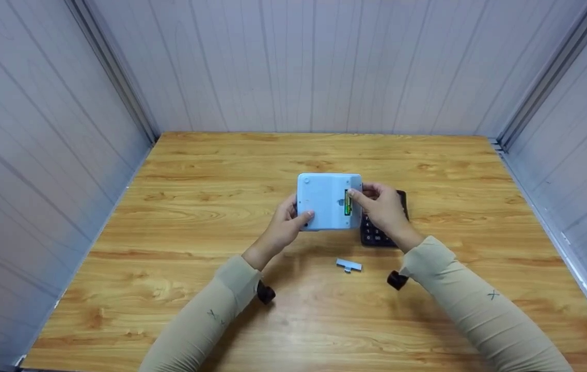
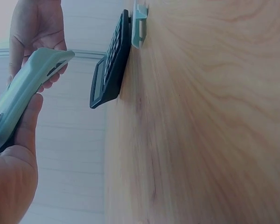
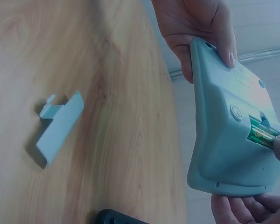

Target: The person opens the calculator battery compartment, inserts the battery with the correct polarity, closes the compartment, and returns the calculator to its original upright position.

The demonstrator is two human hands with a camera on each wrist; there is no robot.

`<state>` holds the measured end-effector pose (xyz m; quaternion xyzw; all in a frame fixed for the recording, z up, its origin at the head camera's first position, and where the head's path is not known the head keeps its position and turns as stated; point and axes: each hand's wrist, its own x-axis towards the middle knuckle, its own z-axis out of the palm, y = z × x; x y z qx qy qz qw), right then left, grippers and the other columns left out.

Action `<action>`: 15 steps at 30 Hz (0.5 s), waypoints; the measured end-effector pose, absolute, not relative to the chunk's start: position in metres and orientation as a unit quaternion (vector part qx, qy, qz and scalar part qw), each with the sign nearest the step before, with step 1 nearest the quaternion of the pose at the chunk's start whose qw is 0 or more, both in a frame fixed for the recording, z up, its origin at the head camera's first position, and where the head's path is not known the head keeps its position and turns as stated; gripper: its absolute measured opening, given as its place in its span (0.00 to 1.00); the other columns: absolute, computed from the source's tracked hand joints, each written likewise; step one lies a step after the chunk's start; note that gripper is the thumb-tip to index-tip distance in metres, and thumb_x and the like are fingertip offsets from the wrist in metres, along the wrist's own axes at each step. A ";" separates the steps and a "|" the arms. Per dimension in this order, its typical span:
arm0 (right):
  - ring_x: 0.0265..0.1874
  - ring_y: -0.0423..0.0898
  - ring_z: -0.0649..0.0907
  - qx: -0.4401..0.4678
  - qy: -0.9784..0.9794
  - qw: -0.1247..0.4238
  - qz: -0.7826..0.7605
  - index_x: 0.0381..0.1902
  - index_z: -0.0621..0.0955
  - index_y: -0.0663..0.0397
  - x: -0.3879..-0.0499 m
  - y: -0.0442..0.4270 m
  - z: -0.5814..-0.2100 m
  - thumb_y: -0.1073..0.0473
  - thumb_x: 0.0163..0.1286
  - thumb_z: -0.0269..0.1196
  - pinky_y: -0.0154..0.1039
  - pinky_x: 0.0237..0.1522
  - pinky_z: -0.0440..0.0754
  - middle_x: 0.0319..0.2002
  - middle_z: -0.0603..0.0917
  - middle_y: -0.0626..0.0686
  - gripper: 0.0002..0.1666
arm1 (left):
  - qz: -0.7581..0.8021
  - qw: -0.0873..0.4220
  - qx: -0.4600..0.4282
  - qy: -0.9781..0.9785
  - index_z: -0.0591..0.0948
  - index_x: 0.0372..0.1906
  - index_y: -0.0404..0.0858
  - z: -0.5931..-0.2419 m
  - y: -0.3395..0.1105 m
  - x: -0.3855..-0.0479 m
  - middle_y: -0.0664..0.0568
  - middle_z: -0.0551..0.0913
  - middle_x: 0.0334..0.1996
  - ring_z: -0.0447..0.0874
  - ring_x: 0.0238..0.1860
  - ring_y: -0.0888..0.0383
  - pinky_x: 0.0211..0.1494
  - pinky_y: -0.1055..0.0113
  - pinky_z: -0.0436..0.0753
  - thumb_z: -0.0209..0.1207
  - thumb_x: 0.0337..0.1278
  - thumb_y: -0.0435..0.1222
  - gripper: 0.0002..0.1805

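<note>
A light blue calculator is held up above the table with its back facing me and its keys hidden. My left hand grips its left edge, thumb on the back. On the other side, my right hand has its fingers behind the right edge. The right thumb presses on a green battery lying in the uncovered battery slot. Below, on the table, lies the light blue battery cover, a narrow strip with a small tab. In the left wrist view the calculator appears edge-on.
A black calculator lies on the wooden table behind the right hand, partly covered by it. Pale panel walls enclose the table at the back and both sides.
</note>
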<state>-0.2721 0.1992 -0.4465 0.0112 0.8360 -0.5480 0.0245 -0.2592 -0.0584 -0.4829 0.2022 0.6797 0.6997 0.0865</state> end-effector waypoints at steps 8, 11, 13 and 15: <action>0.54 0.50 0.85 -0.013 0.842 0.004 -0.540 0.67 0.82 0.64 -0.270 0.203 -0.448 0.45 0.78 0.69 0.34 0.51 0.89 0.57 0.87 0.63 0.32 | 0.700 0.087 0.200 0.680 0.68 0.79 0.30 -0.484 -0.060 -0.259 0.33 0.80 0.70 0.83 0.70 0.42 0.67 0.47 0.88 0.55 0.81 0.28 0.27; 0.53 0.50 0.86 -0.024 0.835 0.003 -0.549 0.68 0.81 0.65 -0.270 0.206 -0.449 0.46 0.78 0.70 0.38 0.54 0.91 0.58 0.87 0.64 0.33 | 0.697 0.083 0.204 0.683 0.67 0.79 0.29 -0.483 -0.061 -0.260 0.32 0.80 0.70 0.83 0.70 0.41 0.68 0.46 0.88 0.55 0.81 0.28 0.28; 0.53 0.49 0.87 -0.028 0.829 0.005 -0.558 0.69 0.80 0.66 -0.269 0.209 -0.448 0.47 0.78 0.70 0.39 0.55 0.92 0.58 0.87 0.64 0.34 | 0.695 0.082 0.203 0.685 0.67 0.79 0.29 -0.483 -0.063 -0.260 0.32 0.79 0.71 0.83 0.70 0.40 0.67 0.45 0.88 0.54 0.81 0.28 0.28; 0.52 0.47 0.87 -0.030 0.823 0.006 -0.567 0.70 0.79 0.67 -0.269 0.212 -0.447 0.47 0.78 0.70 0.37 0.54 0.92 0.58 0.87 0.64 0.35 | 0.696 0.080 0.200 0.685 0.67 0.79 0.30 -0.482 -0.064 -0.261 0.32 0.79 0.71 0.83 0.70 0.40 0.67 0.46 0.88 0.54 0.82 0.28 0.28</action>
